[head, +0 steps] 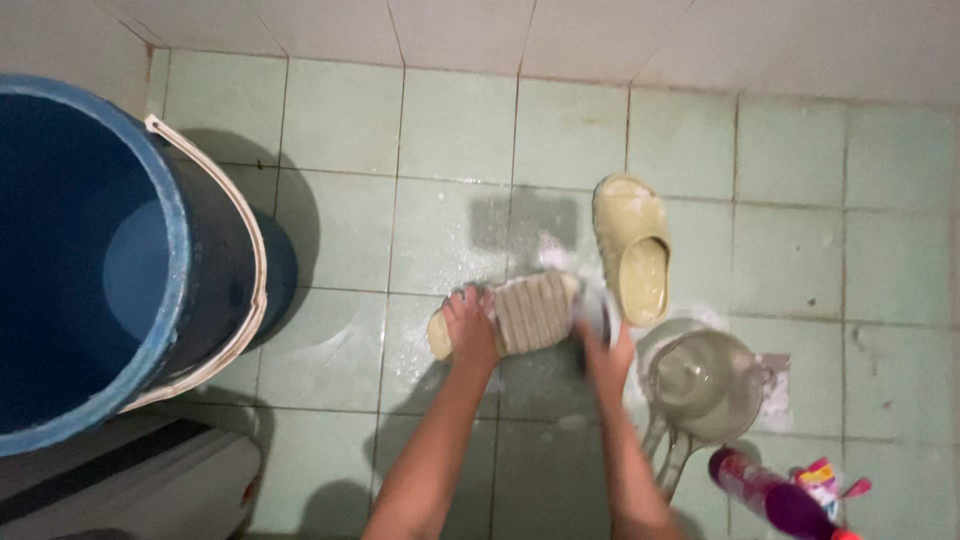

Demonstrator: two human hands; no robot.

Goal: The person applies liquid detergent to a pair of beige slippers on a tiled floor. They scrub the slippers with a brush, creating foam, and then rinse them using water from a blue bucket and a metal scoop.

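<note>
A beige foam slipper (520,312) lies sole-up on the wet green tile floor (340,230), its ribbed tread facing the camera, as a person works on it with both hands. The left hand (468,325) presses down on one end, fingers curled over the edge to pin it flat; the right hand (603,335) is closed round a small pale object, probably a brush (594,308), held against the other end, though blur hides the details. The slipper looks light, soft and springy, and likely slick with suds, so it is best held by its thick rim, where the fingers can hook over the side. Its mate (633,245) sits upright just beyond, nearly touching. A clear plastic dipper (700,385) rests on the floor beside the right forearm, with a purple bottle (765,493) nearer the lower edge. A big blue bucket (110,260) with a white handle stands well apart on the left.
</note>
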